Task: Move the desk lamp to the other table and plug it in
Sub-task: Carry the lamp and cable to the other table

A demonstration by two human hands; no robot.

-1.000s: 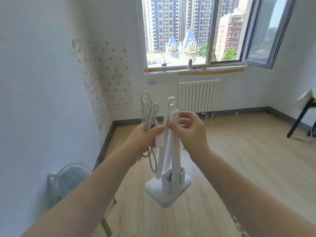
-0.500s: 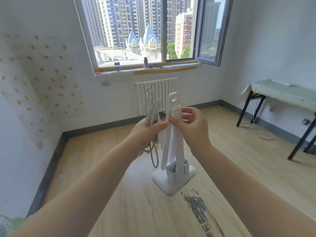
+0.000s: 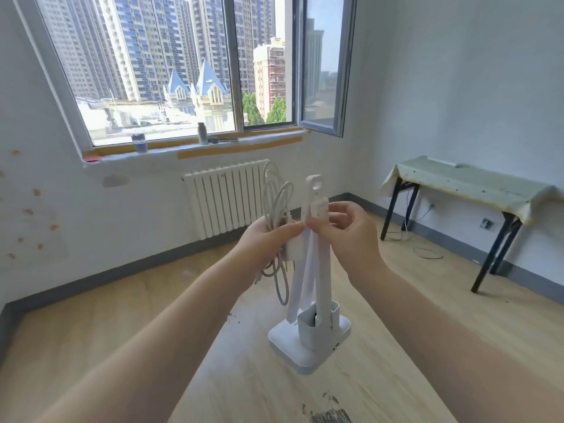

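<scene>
A white folded desk lamp [image 3: 314, 300] hangs in the air in front of me, its square base tilted toward the floor. My right hand [image 3: 348, 236] grips the folded arms near their top. My left hand [image 3: 268, 242] holds the coiled white cable [image 3: 276, 206] and its white plug block beside the lamp arms. A table [image 3: 470, 184] with black legs and a pale green cloth stands against the right wall. A wall socket [image 3: 487, 224] sits low on that wall under the table.
A white radiator [image 3: 225, 199] is under the window, with bottles on the sill [image 3: 201, 141]. An open window sash [image 3: 323, 68] juts into the room. Loose wires [image 3: 424, 251] lie on the wood floor by the table. A dark floor stain [image 3: 329, 413] lies near my feet.
My view has swung to the right: the fan and left wall are gone and the cloth-covered table has come into sight at the right. Both hands keep the same hold on lamp and cable.
</scene>
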